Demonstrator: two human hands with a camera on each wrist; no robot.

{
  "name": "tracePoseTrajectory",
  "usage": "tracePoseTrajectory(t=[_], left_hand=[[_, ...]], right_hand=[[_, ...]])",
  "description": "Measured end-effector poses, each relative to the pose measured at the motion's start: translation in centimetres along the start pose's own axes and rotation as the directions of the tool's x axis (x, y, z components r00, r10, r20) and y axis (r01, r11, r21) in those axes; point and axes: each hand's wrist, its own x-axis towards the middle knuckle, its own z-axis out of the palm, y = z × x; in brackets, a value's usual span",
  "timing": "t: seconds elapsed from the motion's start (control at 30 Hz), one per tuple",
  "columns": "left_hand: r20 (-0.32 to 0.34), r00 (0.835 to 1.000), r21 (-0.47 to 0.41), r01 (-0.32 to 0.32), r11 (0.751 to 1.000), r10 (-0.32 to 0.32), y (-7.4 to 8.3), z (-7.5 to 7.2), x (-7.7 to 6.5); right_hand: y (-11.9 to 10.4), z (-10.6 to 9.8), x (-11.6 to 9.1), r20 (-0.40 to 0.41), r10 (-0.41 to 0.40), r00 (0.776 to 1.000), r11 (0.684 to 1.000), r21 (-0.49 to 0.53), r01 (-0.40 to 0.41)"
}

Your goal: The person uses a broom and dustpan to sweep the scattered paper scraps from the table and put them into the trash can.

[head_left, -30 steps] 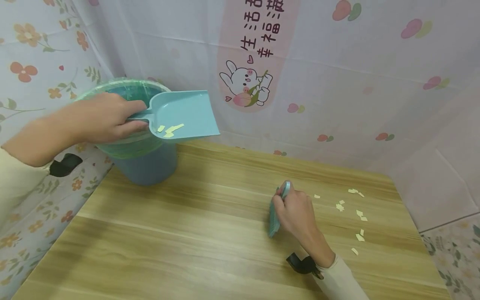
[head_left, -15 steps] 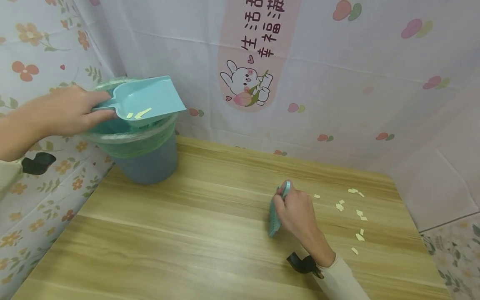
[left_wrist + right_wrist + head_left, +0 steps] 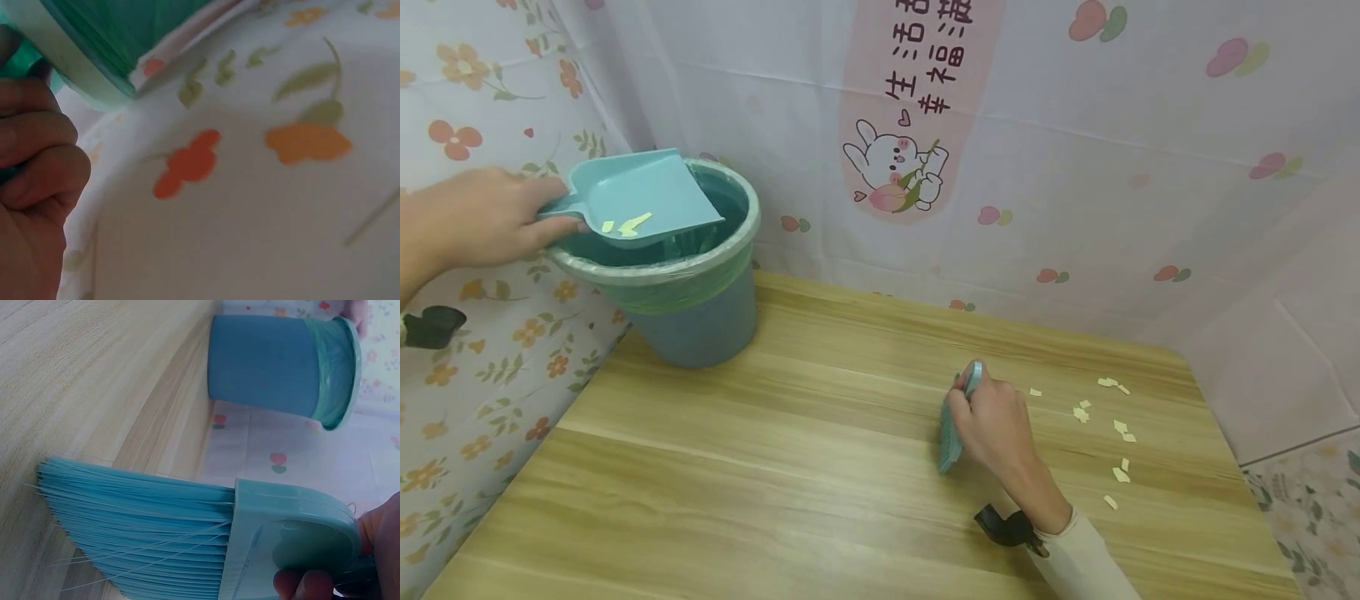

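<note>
Shifted leftward since the earlier frame, a pale blue dustpan now sits above the mouth of the bin at the wooden tabletop's back left corner. The left hand grips its handle, fingers and thumb curled round it, while the right hand stays put mid-tabletop, curled round the handle of a blue brush.

The step in hand looks to be emptying the pan: a few yellow scraps lie at its handle end, the lip facing right. The next move likely calls for tipping that lip down inside the rim; since the scraps must slide the pan's length, some may cling or need a shake.

Loose scraps remain scattered toward the tabletop's right edge, seemingly for another sweep. The brush stands between them and the bin. A green liner folds over the rim, close below the pan; whether they touch cannot be told. A printed curtain hangs along the back edge.
</note>
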Motion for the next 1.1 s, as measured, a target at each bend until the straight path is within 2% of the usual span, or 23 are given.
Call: tracePoseTrajectory(t=[0.1, 0.17, 0.33, 0.47, 0.57, 0.7, 0.77, 0.8, 0.83, 0.9, 0.97, 1.1], left_hand=[[-0.039, 0.999, 0.041, -0.025, 0.999, 0.027, -0.3, 0.2, -0.3], [-0.103, 0.992, 0.068, -0.071, 0.995, 0.078, -0.4, 0.5, -0.4], [-0.255, 0.945, 0.159, -0.17, 0.972, 0.207, 0.2, 0.5, -0.2], [-0.294, 0.921, 0.223, -0.195, 0.955, 0.256, 1.0, 0.1, 0.2], [-0.332, 0.884, 0.271, -0.244, 0.931, 0.329, 1.4, 0.0, 0.7], [-0.387, 0.814, 0.328, -0.318, 0.89, 0.434, 1.3, 0.3, 1.1], [-0.401, 0.794, 0.343, -0.333, 0.878, 0.458, 1.2, 0.4, 1.1], [-0.405, 0.789, 0.345, -0.335, 0.877, 0.461, 1.2, 0.4, 1.1], [-0.41, 0.787, 0.344, -0.335, 0.877, 0.462, 1.1, 0.5, 1.1], [-0.403, 0.798, 0.335, -0.327, 0.884, 0.448, 1.1, 0.5, 1.0], [-0.392, 0.818, 0.317, -0.309, 0.897, 0.421, 1.2, 0.5, 0.9], [-0.353, 0.87, 0.281, -0.253, 0.926, 0.345, 1.5, 0.3, 0.6]], right_hand=[[0.0, -0.1, 0.0, 0.005, 0.008, 1.0, 1.0, 0.006, -0.008], [0.0, 0.0, 0.0, 0.008, 0.009, 1.0, 1.0, 0.009, -0.009], [0.1, 0.1, 0.0, 0.009, 0.009, 1.0, 1.0, 0.007, -0.009], [0.2, 0.2, 0.0, 0.013, 0.015, 1.0, 1.0, 0.013, -0.016], [0.2, 0.2, 0.0, 0.017, 0.019, 1.0, 1.0, 0.016, -0.019], [0.1, 0.2, 0.0, 0.017, 0.02, 1.0, 1.0, 0.016, -0.02], [0.0, 0.2, 0.0, 0.016, 0.021, 1.0, 1.0, 0.015, -0.021], [0.0, 0.1, 0.0, 0.015, 0.023, 1.0, 1.0, 0.014, -0.023], [0.0, 0.1, 0.0, 0.014, 0.024, 1.0, 1.0, 0.013, -0.024], [0.0, 0.1, 0.0, 0.013, 0.025, 1.0, 1.0, 0.012, -0.025], [0.0, 0.1, 0.0, 0.011, 0.021, 1.0, 1.0, 0.011, -0.021], [0.0, 0.1, -0.1, 0.006, 0.007, 1.0, 1.0, 0.008, -0.007]])
